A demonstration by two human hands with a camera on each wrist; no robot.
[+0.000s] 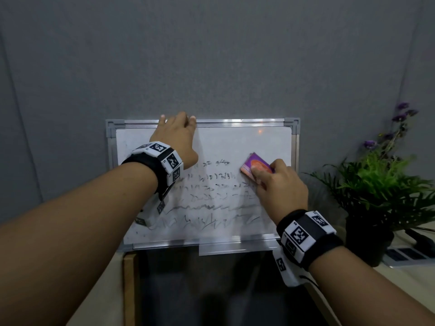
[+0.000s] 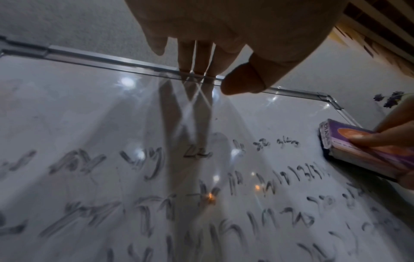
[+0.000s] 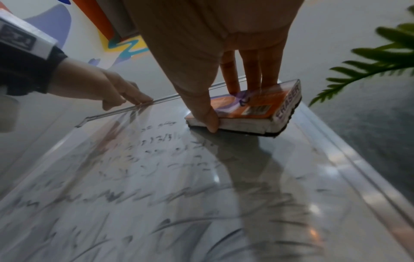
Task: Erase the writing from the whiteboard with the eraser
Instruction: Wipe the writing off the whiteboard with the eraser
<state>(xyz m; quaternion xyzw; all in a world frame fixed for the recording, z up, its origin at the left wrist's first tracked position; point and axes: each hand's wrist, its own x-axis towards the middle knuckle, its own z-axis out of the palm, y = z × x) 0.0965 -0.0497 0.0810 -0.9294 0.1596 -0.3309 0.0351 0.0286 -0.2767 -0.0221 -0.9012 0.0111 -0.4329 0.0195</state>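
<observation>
A framed whiteboard (image 1: 235,142) leans against the wall. Smeared black writing (image 1: 211,191) covers its middle and lower part, while the top band is wiped white. My right hand (image 1: 280,182) grips a purple and orange eraser (image 1: 255,164), thumb on its side and fingers on top, and presses it flat on the board at the right end of the upper lines. The right wrist view shows the eraser (image 3: 268,113) felt-down under that right hand (image 3: 224,104). My left hand (image 1: 177,135) lies open on the board's top frame, left of centre, with its fingers (image 2: 195,67) straight on the metal rail.
A potted plant (image 1: 376,184) with green fronds and purple flowers stands close to the board's right edge. A dark flat device (image 1: 404,254) lies on the beige table behind the pot. A grey felt wall (image 1: 211,55) backs the board. Below the board's tray (image 1: 223,249) is a dark gap.
</observation>
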